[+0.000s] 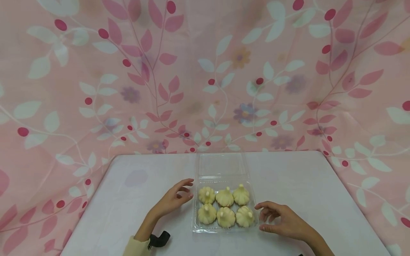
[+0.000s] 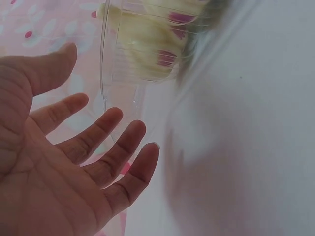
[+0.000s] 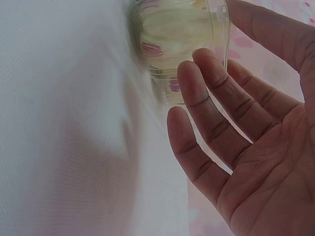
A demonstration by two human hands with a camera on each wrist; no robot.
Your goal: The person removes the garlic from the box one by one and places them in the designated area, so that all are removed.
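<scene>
A clear plastic clamshell box (image 1: 200,229) lies on the table with its transparent lid (image 1: 222,165) folded back, away from the person. Several pale garlic bulbs (image 1: 225,197) sit in it in two rows, stems mostly up. At the box's left side is the left hand (image 1: 171,201), fingers loosely spread and holding nothing; in the left wrist view a gap shows between fingers and box wall. The right hand (image 1: 282,220) is by the right side, fingers relaxed. Its fingertips (image 3: 189,73) overlap the box wall in the right wrist view; whether they touch, I cannot tell.
The white-covered table (image 1: 153,167) ends at a pink floral cloth (image 1: 192,89) hanging behind and at the sides. A black strap device (image 1: 160,239) is worn at the left wrist, beside a pale sleeve (image 1: 136,247).
</scene>
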